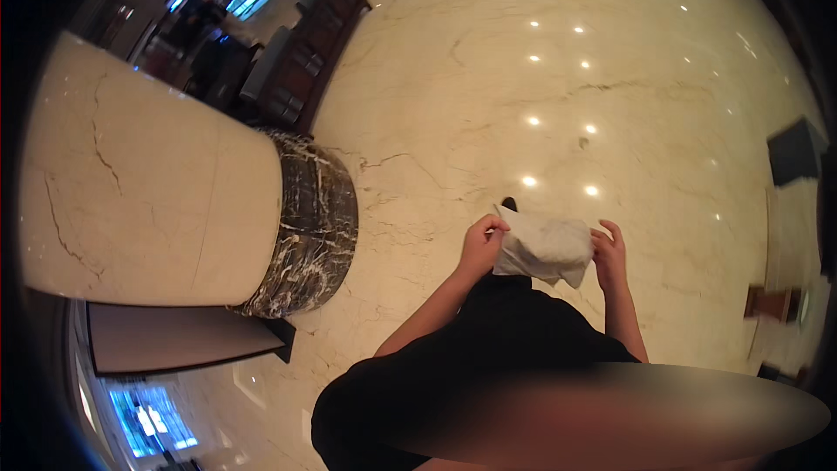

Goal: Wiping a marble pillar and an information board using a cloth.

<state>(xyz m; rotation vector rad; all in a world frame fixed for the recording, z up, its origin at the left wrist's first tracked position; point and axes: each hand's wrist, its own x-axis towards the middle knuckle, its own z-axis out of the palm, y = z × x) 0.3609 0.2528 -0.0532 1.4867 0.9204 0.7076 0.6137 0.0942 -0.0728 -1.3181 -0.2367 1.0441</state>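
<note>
A crumpled whitish cloth (pixel 546 245) hangs in front of my body, above the marble floor. Thumb and fingers of my left hand (pixel 484 245) pinch its upper left edge. At the cloth's right edge is my right hand (pixel 608 252), its fingers bent and partly spread; whether they grip the edge cannot be told. The dark tip of a shoe (pixel 509 203) shows just beyond the cloth, and the cloth hides part of the floor near my feet.
To the left rises a thick round column (pixel 157 183) with a dark veined marble base (pixel 314 222). A dark wooden cabinet (pixel 307 59) stands past it. A flat panel (pixel 189 337) lies behind the column. At the far right are a dark box-shaped object (pixel 794 152) and a brown object (pixel 775 304).
</note>
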